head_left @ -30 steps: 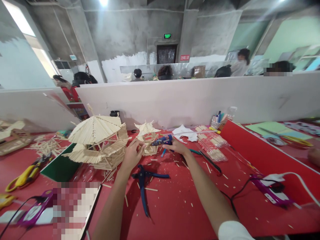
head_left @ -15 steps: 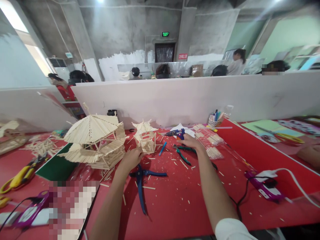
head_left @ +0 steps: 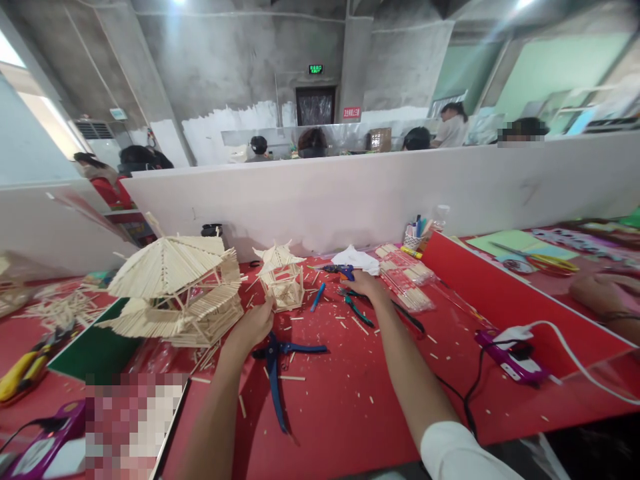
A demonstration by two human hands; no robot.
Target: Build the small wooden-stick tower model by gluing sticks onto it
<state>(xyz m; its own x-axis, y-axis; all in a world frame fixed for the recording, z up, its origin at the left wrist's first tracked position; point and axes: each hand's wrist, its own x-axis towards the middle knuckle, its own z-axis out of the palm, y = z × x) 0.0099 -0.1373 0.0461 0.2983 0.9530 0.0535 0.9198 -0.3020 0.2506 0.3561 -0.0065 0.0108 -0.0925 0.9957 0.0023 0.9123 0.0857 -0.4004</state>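
Note:
My left hand [head_left: 256,323] has its fingers curled against the near left corner of a small pavilion model [head_left: 284,293] made of pale wooden sticks. Its fingertips are partly hidden, but they seem to pinch the base. In my right hand [head_left: 366,284] is a blue glue gun [head_left: 343,269], held by its handle, with the nozzle pointing left toward the small pavilion. Near my left wrist lies a blue-handled cutter [head_left: 274,373]. Green-handled pliers [head_left: 358,309] rest below my right hand. Between the hands lies a blue marker [head_left: 317,297].
A larger stick pavilion [head_left: 173,273] stands at left by a green board [head_left: 95,340]. Bagged sticks [head_left: 413,283] lie right of the gun, near a pen holder [head_left: 413,235]. A red divider [head_left: 500,303] and purple power strip [head_left: 515,360] flank my right arm. Stick scraps litter the red table.
The view has turned slightly to the right, so things sit further left. The glue gun appears slightly lower against the white sheet behind it. My left hand stays at the small pavilion.

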